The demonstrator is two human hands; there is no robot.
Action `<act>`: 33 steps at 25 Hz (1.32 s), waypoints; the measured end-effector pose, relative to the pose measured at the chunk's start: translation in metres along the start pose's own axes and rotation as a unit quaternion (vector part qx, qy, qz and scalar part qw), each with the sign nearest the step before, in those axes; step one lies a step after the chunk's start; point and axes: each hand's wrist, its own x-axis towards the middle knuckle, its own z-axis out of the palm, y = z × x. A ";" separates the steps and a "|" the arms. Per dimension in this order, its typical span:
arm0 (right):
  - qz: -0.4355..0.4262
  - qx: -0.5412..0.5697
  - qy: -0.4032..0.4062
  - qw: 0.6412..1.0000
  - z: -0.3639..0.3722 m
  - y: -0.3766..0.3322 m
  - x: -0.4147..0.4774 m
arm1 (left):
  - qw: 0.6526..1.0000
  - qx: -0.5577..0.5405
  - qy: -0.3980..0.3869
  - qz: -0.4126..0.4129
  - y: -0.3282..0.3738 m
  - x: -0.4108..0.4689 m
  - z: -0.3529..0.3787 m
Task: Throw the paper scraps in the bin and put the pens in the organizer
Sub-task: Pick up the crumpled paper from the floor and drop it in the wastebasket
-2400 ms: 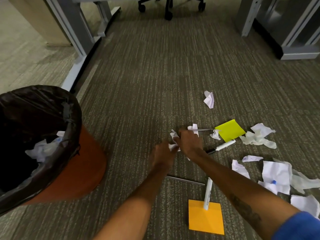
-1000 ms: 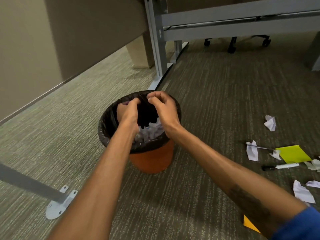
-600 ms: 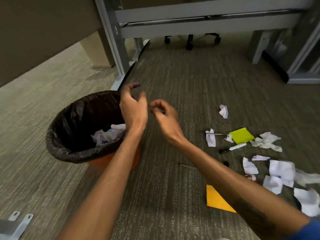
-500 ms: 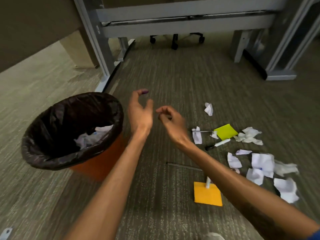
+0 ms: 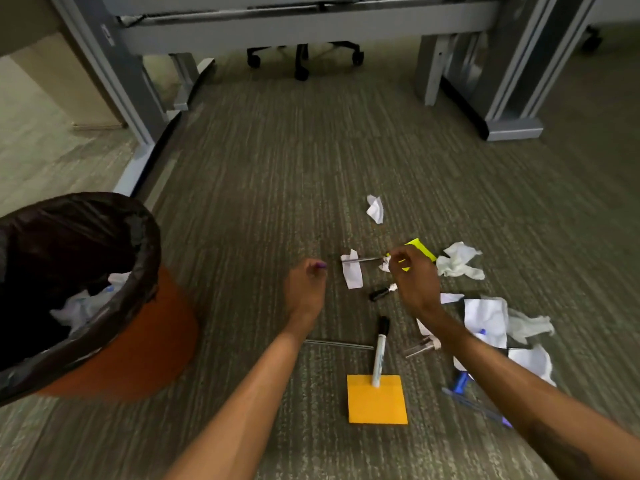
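My left hand (image 5: 304,289) is out over the carpet (image 5: 263,188) with the fingers curled in, and I cannot see anything in it. My right hand (image 5: 414,282) is over the mess, with its fingers bent down near a small white scrap (image 5: 385,263). I cannot tell if it has a grip on that scrap.

The bin (image 5: 83,292) is on my left. It is orange with a black bag, and some white paper (image 5: 79,306) is already inside.

Paper scraps lie on the floor to my right. One folded scrap (image 5: 351,271) is under a thin silver pen (image 5: 363,259). One scrap (image 5: 375,209) is alone, further away. A crumpled one (image 5: 459,261) is beside the yellow sticky note (image 5: 424,251). More white pieces (image 5: 485,320) are piled under my right arm.

A white marker (image 5: 380,351) with a black cap has its end on the orange sticky note (image 5: 377,400). Another marker (image 5: 381,292) is partly hidden by my right hand. A thin gray pen (image 5: 339,344) lies flat between my arms. A blue pen (image 5: 474,405) is by my right arm. A clear pen (image 5: 420,348) is next to it
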 end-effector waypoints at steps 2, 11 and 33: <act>0.017 -0.043 -0.010 0.999 0.003 0.022 0.010 | 0.996 -0.039 -0.017 -0.080 -0.011 0.010 0.023; 0.002 -0.209 -0.081 0.974 0.032 0.060 0.047 | 0.993 0.048 -0.028 -0.106 -0.014 0.038 0.093; 0.034 -0.048 0.030 0.998 0.007 0.076 0.031 | 0.986 0.126 -0.107 0.032 -0.034 0.029 0.054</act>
